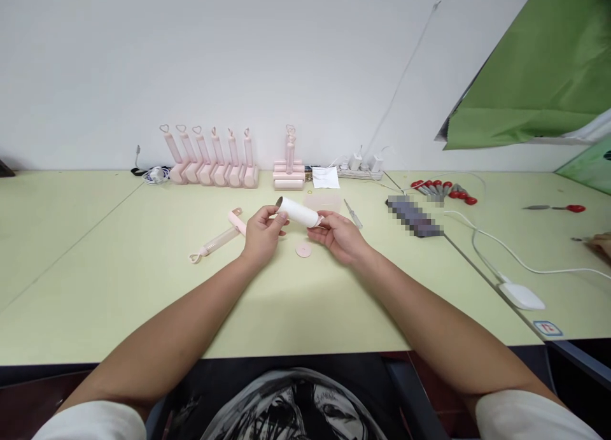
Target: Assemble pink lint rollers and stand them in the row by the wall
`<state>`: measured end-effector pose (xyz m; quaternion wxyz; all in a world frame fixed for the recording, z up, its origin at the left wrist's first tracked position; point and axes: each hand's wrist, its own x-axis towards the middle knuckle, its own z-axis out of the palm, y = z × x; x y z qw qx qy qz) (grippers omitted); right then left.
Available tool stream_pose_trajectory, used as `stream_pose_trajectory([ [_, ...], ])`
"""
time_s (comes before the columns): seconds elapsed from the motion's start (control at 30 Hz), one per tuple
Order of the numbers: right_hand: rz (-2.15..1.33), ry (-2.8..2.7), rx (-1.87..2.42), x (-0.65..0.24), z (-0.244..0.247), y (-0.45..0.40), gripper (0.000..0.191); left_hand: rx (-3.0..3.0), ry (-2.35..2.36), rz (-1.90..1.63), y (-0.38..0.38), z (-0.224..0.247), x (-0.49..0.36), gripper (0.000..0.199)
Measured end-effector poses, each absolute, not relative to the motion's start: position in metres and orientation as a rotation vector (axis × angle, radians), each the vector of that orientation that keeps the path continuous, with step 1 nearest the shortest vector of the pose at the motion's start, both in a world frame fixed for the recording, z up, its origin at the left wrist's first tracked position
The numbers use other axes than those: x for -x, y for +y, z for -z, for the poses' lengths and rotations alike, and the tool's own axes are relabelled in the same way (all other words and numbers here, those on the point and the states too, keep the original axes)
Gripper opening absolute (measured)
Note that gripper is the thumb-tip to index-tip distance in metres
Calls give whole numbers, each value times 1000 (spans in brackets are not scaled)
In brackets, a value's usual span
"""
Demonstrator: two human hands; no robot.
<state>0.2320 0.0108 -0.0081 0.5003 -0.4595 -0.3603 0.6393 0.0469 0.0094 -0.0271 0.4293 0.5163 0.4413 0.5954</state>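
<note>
1. My left hand (261, 237) clasps the white roll (298, 212) at ten o'clock, my right hand (345, 237) at four.
2. I see it above the table (286, 322), a pink disc (303, 249) at six o'clock.
3. Toward four o'clock, a blue-edged label (547, 328) bears red writing, too small to read.

I can see a white roll (300, 212) near the middle of the frame. It is a short tube, and its outside looks smooth. It is being held on a slant, with its left end higher in the frame than its right end. The left end is open, and it looks dark and brownish inside. A pink bit (319, 221) shows at the right end, mostly hidden.
</note>
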Motion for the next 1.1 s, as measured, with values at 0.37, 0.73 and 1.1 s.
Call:
stream_pose_trajectory([
  [0.37,-379,-2239,1651,-251,17,18,35,-1366,1215,-1525,6,19,-40,38],
  [0.73,-542,-2114,1319,-254,4,8,58,-1714,1163,-1591,-1,24,-51,23],
  [1.1,-357,-1318,1495,-306,-3,51,29,-2357,1310,-327,-60,15,-92,84],
])
